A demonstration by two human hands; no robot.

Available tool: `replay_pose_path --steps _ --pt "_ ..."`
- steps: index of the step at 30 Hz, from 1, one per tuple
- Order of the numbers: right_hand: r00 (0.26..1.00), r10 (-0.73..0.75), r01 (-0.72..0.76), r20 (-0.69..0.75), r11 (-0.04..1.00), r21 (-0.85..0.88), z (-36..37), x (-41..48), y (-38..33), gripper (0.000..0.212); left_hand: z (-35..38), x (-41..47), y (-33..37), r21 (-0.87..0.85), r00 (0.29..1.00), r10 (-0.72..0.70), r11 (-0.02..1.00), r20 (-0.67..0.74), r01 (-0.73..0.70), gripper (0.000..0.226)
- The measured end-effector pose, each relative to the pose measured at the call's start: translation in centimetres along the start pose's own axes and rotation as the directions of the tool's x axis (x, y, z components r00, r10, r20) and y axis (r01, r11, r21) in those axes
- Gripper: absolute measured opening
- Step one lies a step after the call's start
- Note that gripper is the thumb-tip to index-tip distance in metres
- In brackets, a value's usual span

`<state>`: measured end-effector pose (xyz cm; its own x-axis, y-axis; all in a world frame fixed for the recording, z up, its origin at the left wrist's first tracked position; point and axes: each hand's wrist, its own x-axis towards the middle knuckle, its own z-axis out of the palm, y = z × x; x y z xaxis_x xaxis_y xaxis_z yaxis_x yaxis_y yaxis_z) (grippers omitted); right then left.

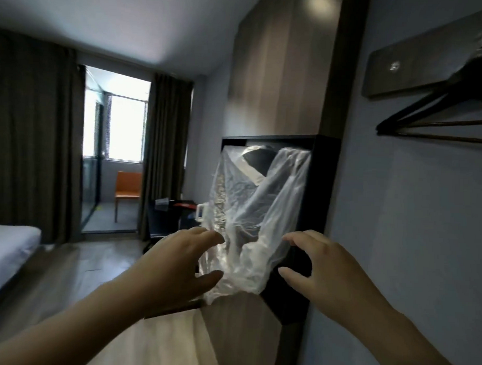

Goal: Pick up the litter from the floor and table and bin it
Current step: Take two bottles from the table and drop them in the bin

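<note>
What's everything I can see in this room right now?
Niche: one, black, right of centre.
Plastic bag: one, clear, in front of the niche.
Hangers: at least two, dark, on the wall rack, upper right.
Chair: one, orange, beyond the glass door.
Curtains: two, dark brown, flanking the glass door.
Bed: one, white, far left.
Left hand: one, open, fingertips at the bag's left edge.
Right hand: one, open, fingertips at the bag's right edge.
</note>
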<state>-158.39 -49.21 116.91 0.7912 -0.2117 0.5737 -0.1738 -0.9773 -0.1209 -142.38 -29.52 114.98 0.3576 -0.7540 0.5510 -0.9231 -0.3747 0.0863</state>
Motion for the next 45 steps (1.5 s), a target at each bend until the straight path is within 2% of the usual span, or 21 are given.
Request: replay_pose_path --steps 5,10,20,30,37,45 --pt "0.995 -0.068 0.066 0.069 0.997 0.033 5.5 5.4 -3.6 0.048 -0.9 -1.2 -6.8 0.031 0.994 -0.11 0.993 -0.012 0.11 0.051" --pt "0.987 -0.124 0.118 0.098 0.991 0.069 9.7 9.8 -4.1 0.044 0.6 -0.2 -11.2 0.041 0.986 -0.165 0.985 -0.031 0.166 0.053" --pt "0.98 -0.195 0.188 0.045 0.975 0.122 18.5 22.5 1.6 0.049 5.5 9.0 -20.3 0.143 0.973 -0.226 0.963 -0.04 0.229 0.049" --pt "0.967 -0.236 0.22 0.1 0.964 0.15 27.8 34.0 5.0 0.051 11.2 16.3 -30.4 0.15 0.957 -0.287 0.945 -0.047 0.291 0.048" --pt "0.959 -0.249 0.23 0.137 0.963 0.14 36.0 42.3 4.0 0.051 14.8 20.3 -41.0 0.142 0.955 -0.296 0.945 -0.002 0.294 0.051" --pt "0.962 -0.232 0.218 0.143 0.97 0.108 44.9 55.2 -0.2 0.05 15.3 25.4 -57.2 0.138 0.959 -0.283 0.95 0.0 0.281 0.054"
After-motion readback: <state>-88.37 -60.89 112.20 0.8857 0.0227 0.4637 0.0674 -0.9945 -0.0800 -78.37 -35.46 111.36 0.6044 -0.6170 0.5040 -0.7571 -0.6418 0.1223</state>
